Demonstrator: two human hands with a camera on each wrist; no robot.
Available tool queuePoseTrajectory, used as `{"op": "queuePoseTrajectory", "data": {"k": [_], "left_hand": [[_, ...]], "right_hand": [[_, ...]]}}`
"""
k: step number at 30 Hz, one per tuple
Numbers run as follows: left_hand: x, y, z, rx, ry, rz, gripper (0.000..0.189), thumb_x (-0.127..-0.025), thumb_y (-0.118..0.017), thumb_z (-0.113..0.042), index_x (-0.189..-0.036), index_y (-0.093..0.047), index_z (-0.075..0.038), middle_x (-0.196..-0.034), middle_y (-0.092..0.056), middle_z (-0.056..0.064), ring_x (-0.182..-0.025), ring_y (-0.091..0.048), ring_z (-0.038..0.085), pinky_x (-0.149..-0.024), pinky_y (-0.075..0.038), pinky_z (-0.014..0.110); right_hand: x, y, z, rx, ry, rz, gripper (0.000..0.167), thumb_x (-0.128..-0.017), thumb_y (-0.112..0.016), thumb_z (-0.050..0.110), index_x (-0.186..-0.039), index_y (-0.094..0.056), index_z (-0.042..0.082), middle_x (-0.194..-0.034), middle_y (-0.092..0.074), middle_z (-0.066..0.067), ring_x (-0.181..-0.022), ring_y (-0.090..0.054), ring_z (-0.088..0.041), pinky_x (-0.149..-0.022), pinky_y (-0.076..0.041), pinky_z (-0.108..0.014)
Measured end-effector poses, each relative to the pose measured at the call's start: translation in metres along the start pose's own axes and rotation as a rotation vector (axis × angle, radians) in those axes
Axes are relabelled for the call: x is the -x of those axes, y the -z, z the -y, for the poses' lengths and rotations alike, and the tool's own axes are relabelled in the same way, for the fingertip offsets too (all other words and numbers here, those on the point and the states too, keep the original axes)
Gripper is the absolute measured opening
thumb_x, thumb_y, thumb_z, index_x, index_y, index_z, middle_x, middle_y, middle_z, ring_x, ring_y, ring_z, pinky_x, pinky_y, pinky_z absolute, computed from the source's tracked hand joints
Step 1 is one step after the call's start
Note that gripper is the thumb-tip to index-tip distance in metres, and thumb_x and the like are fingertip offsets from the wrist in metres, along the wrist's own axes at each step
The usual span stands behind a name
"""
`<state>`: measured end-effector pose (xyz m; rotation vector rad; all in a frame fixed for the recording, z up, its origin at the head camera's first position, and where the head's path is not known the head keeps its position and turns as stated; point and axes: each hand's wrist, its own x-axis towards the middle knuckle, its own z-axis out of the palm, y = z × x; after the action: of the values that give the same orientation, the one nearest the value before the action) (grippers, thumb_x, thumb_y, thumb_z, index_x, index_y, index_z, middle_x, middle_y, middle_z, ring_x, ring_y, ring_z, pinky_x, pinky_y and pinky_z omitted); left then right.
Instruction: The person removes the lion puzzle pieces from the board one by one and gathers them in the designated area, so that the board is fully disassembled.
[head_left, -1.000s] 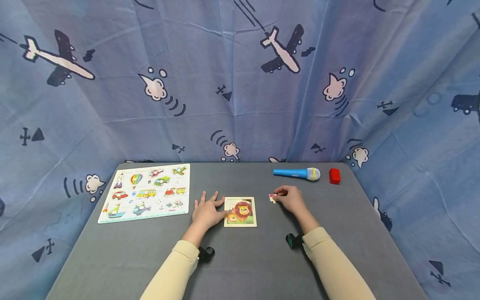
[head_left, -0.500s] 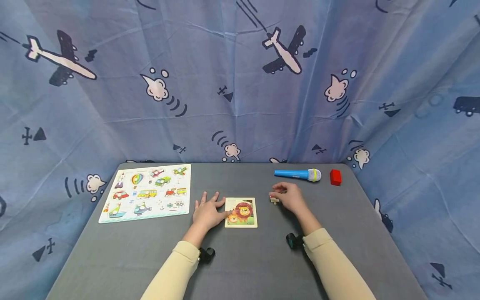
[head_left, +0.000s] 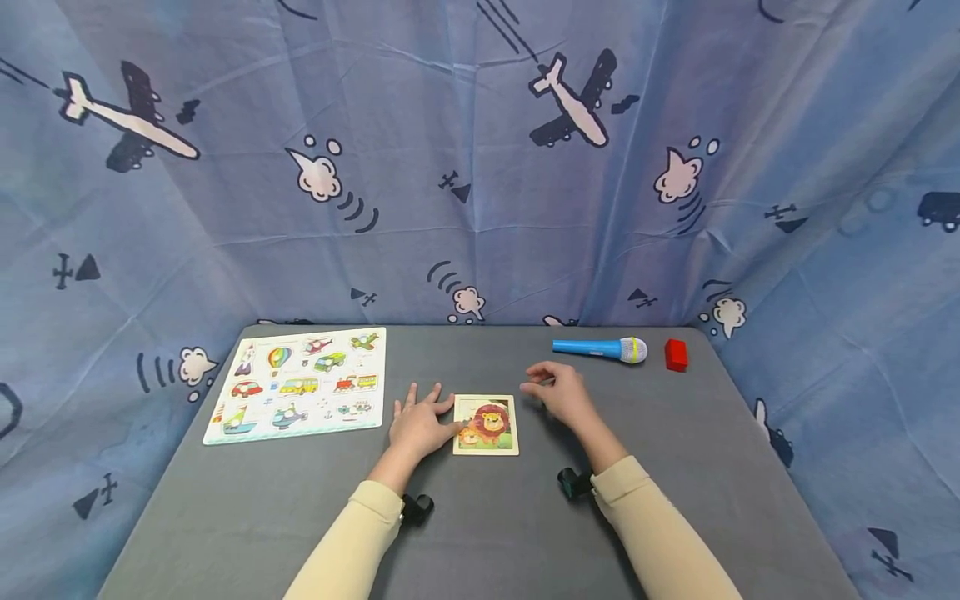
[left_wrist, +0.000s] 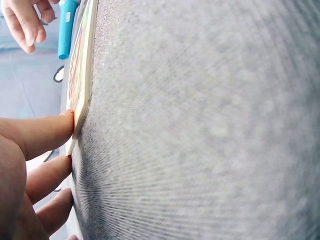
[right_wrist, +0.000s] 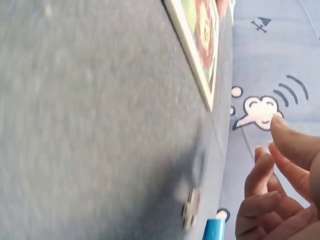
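A square lion jigsaw puzzle point(head_left: 491, 423) in a pale frame lies flat at the middle of the table. My left hand point(head_left: 418, 429) rests with spread fingers at its left side, the thumb lying over the frame; in the left wrist view the thumb point(left_wrist: 47, 132) presses on that edge. To the right of the puzzle, my right hand point(head_left: 561, 393) hovers over the table, fingers loosely bent and nothing between them. A small loose puzzle piece point(right_wrist: 191, 207) lies on the cloth in the right wrist view; the right hand hides it from the head view.
A white board with vehicle pictures point(head_left: 296, 385) lies at the back left. Behind the right hand are a blue toy microphone point(head_left: 592, 348) and a red block point(head_left: 676, 355). A grey cloth point(head_left: 480, 533) covers the table, and a printed curtain point(head_left: 405, 167) hangs behind it.
My right hand has let go of the small puzzle piece, lifted off it and shifted left toward the lion puzzle. The left hand stays at the puzzle's edge.
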<state>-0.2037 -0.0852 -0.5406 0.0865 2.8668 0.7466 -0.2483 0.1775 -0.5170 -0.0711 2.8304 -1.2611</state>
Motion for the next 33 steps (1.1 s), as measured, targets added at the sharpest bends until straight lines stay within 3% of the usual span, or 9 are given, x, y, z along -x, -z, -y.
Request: {"op": "queuePoseTrajectory", "data": {"k": [10,21,33], "left_hand": [[0.001,-0.001,-0.001,-0.007,0.003,0.005,0.062,-0.088,-0.073,-0.05,-0.144,-0.059,-0.027,-0.161,-0.039,0.003,-0.156,-0.013,0.039,-0.122,-0.011,0.064],[-0.003,-0.002,0.001,-0.023,0.009,-0.002,0.062,-0.088,-0.072,-0.053,-0.144,-0.059,-0.028,-0.161,-0.039,0.002,-0.156,-0.013,0.038,-0.122,-0.012,0.064],[0.0,0.0,0.0,-0.017,-0.002,-0.006,0.06,-0.089,-0.072,-0.05,-0.143,-0.059,-0.027,-0.161,-0.04,0.002,-0.156,-0.014,0.039,-0.122,-0.013,0.065]], "right_hand": [[0.006,-0.021,0.019,-0.015,0.004,0.035,0.028,-0.089,-0.079,0.023,-0.113,-0.075,0.009,-0.096,-0.072,-0.003,-0.076,-0.061,-0.015,-0.065,-0.051,-0.03],[0.008,-0.05,0.035,-0.018,0.028,0.127,0.019,-0.09,-0.078,0.022,-0.107,-0.079,0.013,-0.094,-0.074,0.001,-0.078,-0.063,-0.016,-0.069,-0.053,-0.031],[-0.001,-0.073,0.037,0.13,0.016,0.219,0.016,-0.089,-0.079,0.026,-0.104,-0.079,0.019,-0.081,-0.064,0.003,-0.069,-0.054,-0.015,-0.058,-0.044,-0.027]]}}
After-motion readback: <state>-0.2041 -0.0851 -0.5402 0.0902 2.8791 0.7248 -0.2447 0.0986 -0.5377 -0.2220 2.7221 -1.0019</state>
